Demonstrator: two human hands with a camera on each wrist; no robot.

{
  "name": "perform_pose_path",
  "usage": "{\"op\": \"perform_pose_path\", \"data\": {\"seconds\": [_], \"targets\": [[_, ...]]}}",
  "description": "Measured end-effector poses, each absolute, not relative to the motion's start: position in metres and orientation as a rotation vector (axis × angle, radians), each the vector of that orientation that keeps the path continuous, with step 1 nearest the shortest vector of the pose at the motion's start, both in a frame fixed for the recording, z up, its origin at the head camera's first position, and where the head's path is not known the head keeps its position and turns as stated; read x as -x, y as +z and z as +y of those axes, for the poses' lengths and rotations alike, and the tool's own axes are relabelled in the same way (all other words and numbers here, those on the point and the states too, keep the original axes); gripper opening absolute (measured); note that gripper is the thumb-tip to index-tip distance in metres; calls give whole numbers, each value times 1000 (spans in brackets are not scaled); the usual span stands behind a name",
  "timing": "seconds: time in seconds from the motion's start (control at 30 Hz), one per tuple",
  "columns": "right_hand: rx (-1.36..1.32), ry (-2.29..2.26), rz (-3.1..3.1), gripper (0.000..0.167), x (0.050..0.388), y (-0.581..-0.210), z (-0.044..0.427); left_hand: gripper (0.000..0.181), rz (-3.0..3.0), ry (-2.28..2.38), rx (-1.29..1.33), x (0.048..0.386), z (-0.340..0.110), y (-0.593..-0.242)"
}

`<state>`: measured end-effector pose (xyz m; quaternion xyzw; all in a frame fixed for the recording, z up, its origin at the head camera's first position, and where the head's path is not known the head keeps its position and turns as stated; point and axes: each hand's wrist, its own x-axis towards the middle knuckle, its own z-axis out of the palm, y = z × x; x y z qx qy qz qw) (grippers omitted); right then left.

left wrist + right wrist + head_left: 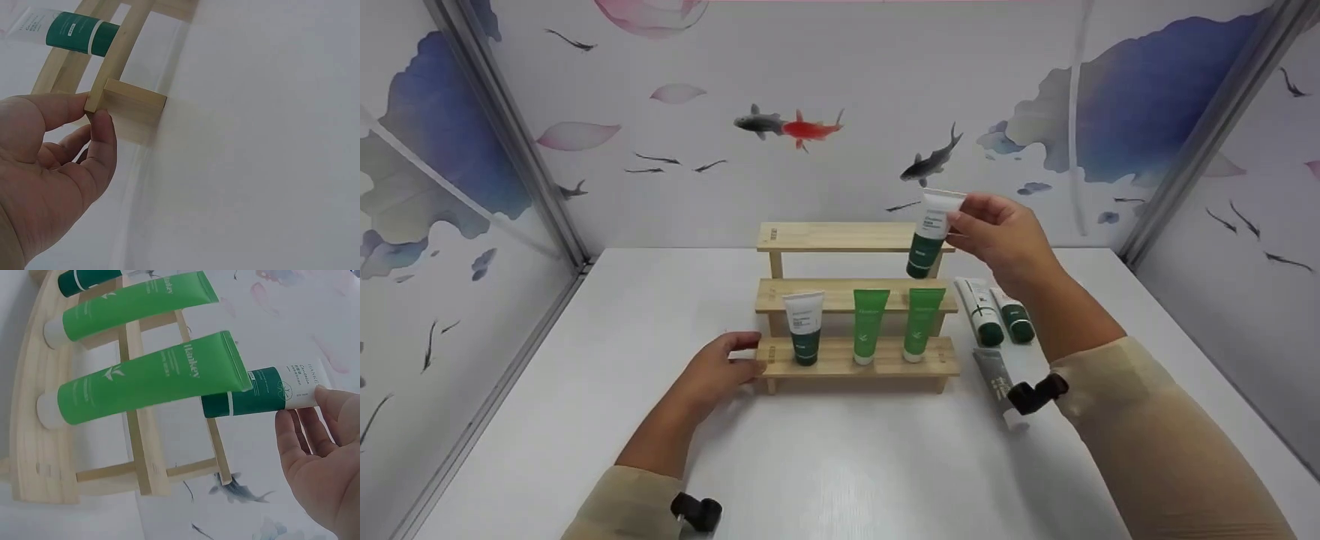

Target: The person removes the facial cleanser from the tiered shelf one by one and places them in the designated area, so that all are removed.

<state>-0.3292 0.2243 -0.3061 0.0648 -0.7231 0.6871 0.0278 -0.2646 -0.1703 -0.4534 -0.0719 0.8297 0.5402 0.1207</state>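
A three-step wooden rack stands on the table. Its left front end is pinched by my left hand; in the left wrist view, thumb and index finger take the shelf corner. My right hand pinches a white and dark-green tube near its upper end, cap down, slightly tilted, above the right of the middle shelf. On the bottom shelf another white and green tube stands at the left, with two bright-green tubes upright to its right. The right wrist view shows the held tube behind a green one.
Right of the rack lie two white and green tubes and a grey tube with a white cap, partly under the right forearm. White panels printed with fish and petals enclose the table at back and sides.
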Motion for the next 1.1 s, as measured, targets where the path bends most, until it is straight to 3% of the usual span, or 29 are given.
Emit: {"op": "perform_pose_path", "data": {"seconds": [0.53, 1.1], "targets": [[-52, 2144, -2082, 54, 302, -342, 272, 57, 2420, 1572, 211, 267, -171, -453], [-77, 2140, -1944, 49, 270, -378, 286, 56, 2408, 1580, 237, 264, -170, -454]]}}
